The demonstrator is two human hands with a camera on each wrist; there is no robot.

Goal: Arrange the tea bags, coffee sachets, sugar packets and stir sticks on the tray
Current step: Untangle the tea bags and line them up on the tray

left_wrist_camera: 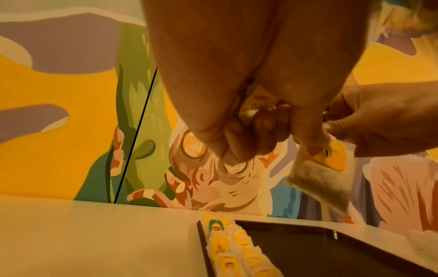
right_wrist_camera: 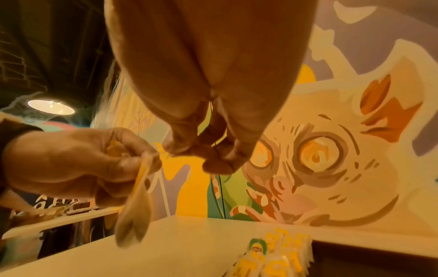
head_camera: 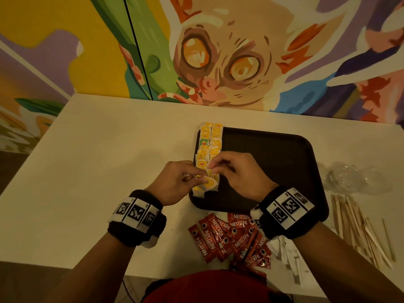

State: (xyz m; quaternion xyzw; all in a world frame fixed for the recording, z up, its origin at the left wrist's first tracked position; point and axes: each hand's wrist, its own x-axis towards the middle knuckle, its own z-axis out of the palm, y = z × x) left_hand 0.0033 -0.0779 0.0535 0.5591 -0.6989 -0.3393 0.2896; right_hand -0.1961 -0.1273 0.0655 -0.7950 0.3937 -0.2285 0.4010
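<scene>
While both hands meet over the tray's [head_camera: 273, 162] near-left corner, left hand [head_camera: 175, 182] pinches a tea bag [left_wrist_camera: 324, 174] at its top between thumb and fingers, other fingers curled, and something small and yellowish sits tucked in that palm, can't tell what; right hand [head_camera: 236, 173] has fingers curled and tips pinched narrow right at the same bag's top, on the tag or string I think, exact contact too small to tell; bag hangs below the fingertips, long axis near vertical, lifted clear of the tray in the wrist views, and it sits just above the near end of the tea bag rows [head_camera: 209, 147]; those rows are two columns of overlapping yellow bags, one green-tagged, running near-to-far along tray's left edge, far end poking over the rim; rest of tray is bare dark surface to the right; judgement: step in hand is untangling or straightening this bag before laying it at the near end of the rows, so the move is down and slightly away, bag laid flat with long axis matching the columns; left hand carries the bag, so it is the nearer one; still off the tray: coffee sachets [head_camera: 231, 237] heaped on table [head_camera: 109, 149] near tray's near edge, white sugar packets [head_camera: 284, 252] beside them under the right wrist, stir sticks [head_camera: 358, 228] well to the right, clear plastic wrap [head_camera: 354, 178] right of tray; task looks early, only tea done so far
</scene>
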